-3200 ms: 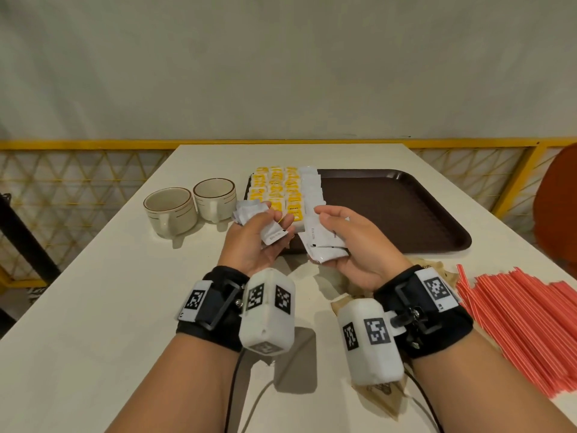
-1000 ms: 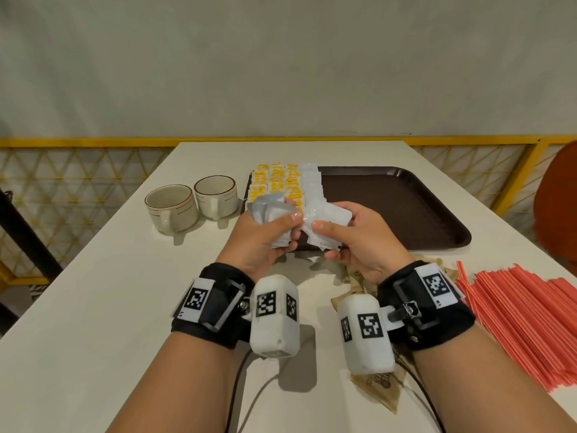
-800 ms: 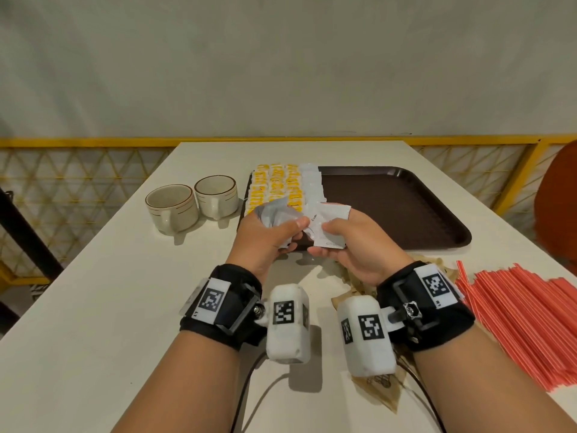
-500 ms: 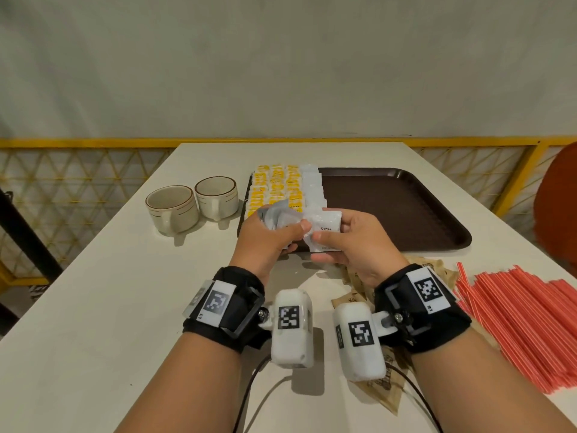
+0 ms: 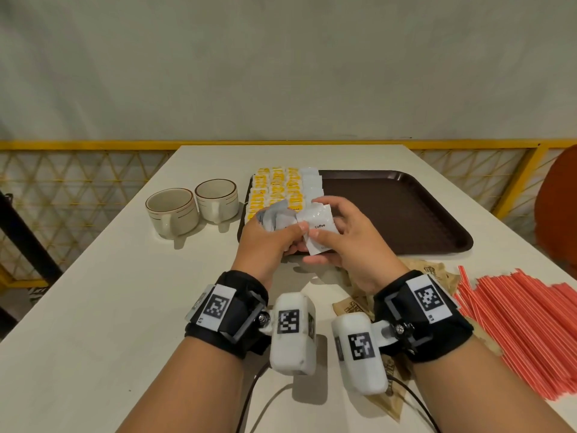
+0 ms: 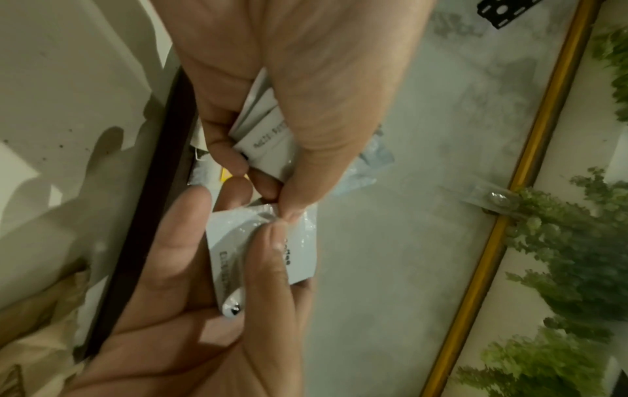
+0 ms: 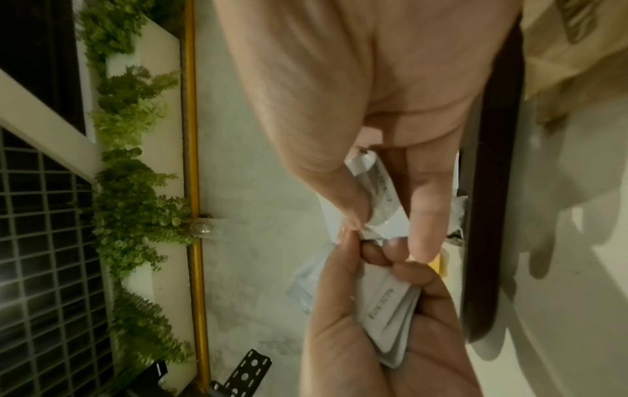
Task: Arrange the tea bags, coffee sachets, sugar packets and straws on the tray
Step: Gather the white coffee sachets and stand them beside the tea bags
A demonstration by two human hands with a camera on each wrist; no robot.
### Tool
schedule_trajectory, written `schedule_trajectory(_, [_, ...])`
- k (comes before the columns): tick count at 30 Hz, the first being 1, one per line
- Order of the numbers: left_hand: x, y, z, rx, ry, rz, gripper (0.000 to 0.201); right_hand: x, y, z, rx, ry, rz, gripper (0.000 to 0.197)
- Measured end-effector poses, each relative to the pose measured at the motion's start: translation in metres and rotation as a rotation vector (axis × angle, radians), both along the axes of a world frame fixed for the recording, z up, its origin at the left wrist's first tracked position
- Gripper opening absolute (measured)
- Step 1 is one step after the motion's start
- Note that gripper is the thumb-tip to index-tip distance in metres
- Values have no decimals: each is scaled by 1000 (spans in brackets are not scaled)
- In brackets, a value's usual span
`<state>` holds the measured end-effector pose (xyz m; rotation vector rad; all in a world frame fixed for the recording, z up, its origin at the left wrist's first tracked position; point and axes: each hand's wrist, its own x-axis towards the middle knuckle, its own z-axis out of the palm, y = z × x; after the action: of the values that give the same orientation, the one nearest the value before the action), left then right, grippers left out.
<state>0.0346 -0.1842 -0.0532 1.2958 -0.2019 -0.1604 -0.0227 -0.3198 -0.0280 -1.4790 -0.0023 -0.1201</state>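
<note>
My left hand (image 5: 281, 239) grips a bunch of white coffee sachets (image 5: 274, 217) just above the near left edge of the brown tray (image 5: 390, 214); the left wrist view shows them as a stack (image 6: 265, 139). Beside it, my right hand (image 5: 334, 242) pinches a single sachet marked "Coffee" (image 5: 318, 228), and both thumbs meet at its corner (image 6: 299, 257). Rows of yellow tea bags (image 5: 274, 189) and a column of white sachets (image 5: 310, 185) lie on the tray's left side. Red straws (image 5: 515, 323) and brown sugar packets (image 5: 434, 273) lie on the table at the right.
Two beige cups (image 5: 171, 210) (image 5: 217, 203) stand left of the tray. The tray's middle and right are bare brown surface. A yellow railing (image 5: 499, 145) runs behind the white table (image 5: 93, 307). Cables trail from the wrist cameras toward me.
My hands, apart 3.2 s ago, have come together over the tray's near edge. My right hand now holds one sachet, label up, against the left hand's bunch.
</note>
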Motion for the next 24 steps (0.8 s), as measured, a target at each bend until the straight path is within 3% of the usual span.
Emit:
schedule_trajectory(4, [2,2,1,-65,34,-17,54,-1,-3,3,92,58,43,23])
schedule_trajectory(7, [6,7,1,-112,29,-2,55,-1,-6,8,192,72,48,21])
schedule_trajectory(12, [15,16,2,-130,85,103,30,4,-15,9,271,23,-206,16])
schedule_trajectory(15, [18,21,3,-130,110,120,23,4,-19,11,305,19,-171,18])
schedule_trajectory(20, [7,20,10,-201,186,-128,27,2,-10,6,124,33,-91,35])
schedule_trajectory(24, [-1,18,14,-255,234,-377,38,0,-10,6,227,76,12,36])
